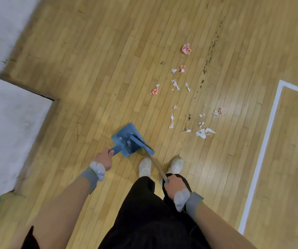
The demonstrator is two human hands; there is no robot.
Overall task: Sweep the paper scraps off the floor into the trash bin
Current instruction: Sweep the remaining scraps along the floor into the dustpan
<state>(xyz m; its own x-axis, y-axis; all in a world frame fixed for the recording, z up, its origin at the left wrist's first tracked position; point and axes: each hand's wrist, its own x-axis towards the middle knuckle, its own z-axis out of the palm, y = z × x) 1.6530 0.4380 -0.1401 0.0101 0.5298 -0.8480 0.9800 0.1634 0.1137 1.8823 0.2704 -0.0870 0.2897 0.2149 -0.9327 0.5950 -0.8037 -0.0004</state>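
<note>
The paper scraps [178, 97] are lying scattered across the wooden floor [108, 60], well ahead of both hands and to the right of the dustpan, running in a loose trail from a crumpled red-and-white ball [186, 49] at the far end down to a small cluster of white pieces [203, 133] nearest the person's feet. None of the loose scraps on the floor are touching either hand. The left hand [104, 159] is reaching forward and down, its fingers wrapping around the handle of a blue dustpan [124, 139], so it is clamping on that handle; the pan is sitting low over the floor just beyond the hand, and a few pale bits are showing inside it. The right hand [172, 184] is sitting closer to the body, above the dark trouser leg, closing in a fist around the end of a thin broom handle [156, 166]. That handle is slanting forward and to the left, passing between the two white shoes [145, 167], and the dark-bristled blue brush head [142, 142] is resting against the open side of the dustpan. Both forearms are bare and stretching forward, each wearing a grey wrist strap [90, 178] with a white padded unit on the back of the wrist. A white painted line [263, 150] is marking the floor to the right of the scraps, and a pale wall [9, 126] is standing to the left. No trash bin is showing in the view.
</note>
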